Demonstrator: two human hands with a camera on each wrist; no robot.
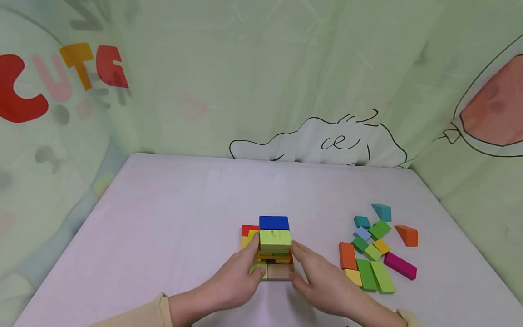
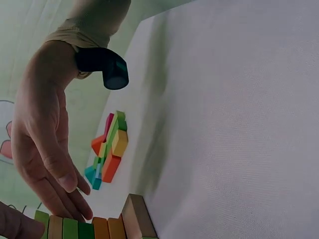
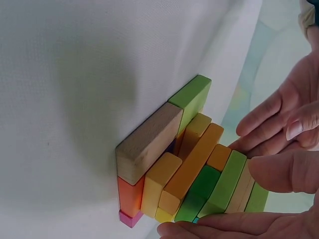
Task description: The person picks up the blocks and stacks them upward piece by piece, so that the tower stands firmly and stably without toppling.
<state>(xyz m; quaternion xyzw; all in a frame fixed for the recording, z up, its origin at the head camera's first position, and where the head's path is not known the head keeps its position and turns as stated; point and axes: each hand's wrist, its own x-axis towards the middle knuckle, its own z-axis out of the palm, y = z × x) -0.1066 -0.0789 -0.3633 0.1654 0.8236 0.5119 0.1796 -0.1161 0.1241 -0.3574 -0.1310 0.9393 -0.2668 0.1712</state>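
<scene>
In the head view, the left hand and right hand flank the block stack between them, fingers extended rather than curled; loose blocks lie right of the right hand. In the left wrist view, the right hand's fingers reach beside the stack, opposite the left hand's thumb. In the right wrist view, outstretched fingers flank the upper layers; a wooden block sits below both hands.
</scene>
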